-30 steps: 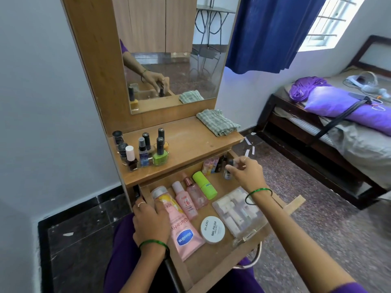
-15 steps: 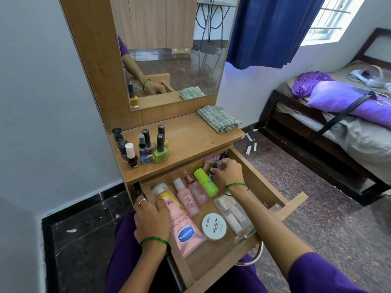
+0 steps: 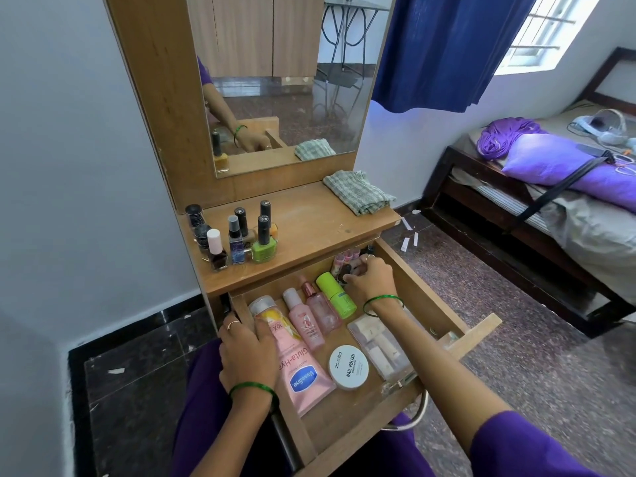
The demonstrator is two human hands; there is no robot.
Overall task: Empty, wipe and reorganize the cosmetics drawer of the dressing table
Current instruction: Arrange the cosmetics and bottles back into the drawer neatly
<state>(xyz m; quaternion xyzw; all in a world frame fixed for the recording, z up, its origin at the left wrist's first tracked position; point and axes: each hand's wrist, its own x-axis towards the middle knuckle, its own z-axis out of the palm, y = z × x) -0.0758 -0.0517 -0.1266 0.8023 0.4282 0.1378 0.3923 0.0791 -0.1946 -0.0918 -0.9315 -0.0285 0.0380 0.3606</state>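
Note:
The wooden drawer (image 3: 423,290) of the dressing table is pulled out over my lap. My left hand (image 3: 247,352) grips its left wall, thumb inside by a yellow-printed tube (image 3: 266,313). My right hand (image 3: 373,280) reaches into the back right corner, its fingers curled round a small dark bottle (image 3: 343,274) among a row of little pink bottles (image 3: 340,261). In the drawer lie a pink Vaseline tube (image 3: 303,373), two pink bottles (image 3: 306,321), a green bottle (image 3: 335,294), a white nail-polish-remover tub (image 3: 348,366) and a clear pouch (image 3: 382,346).
Several nail polish bottles (image 3: 237,239) stand at the left of the tabletop, and a folded checked cloth (image 3: 358,191) lies at its right, below the mirror (image 3: 285,80). A bed (image 3: 550,208) stands to the right. Paper scraps dot the floor.
My right hand, holding a small bottle above the drawer a second ago, has come down into the back right corner. The left hand has stayed on the drawer's left wall.

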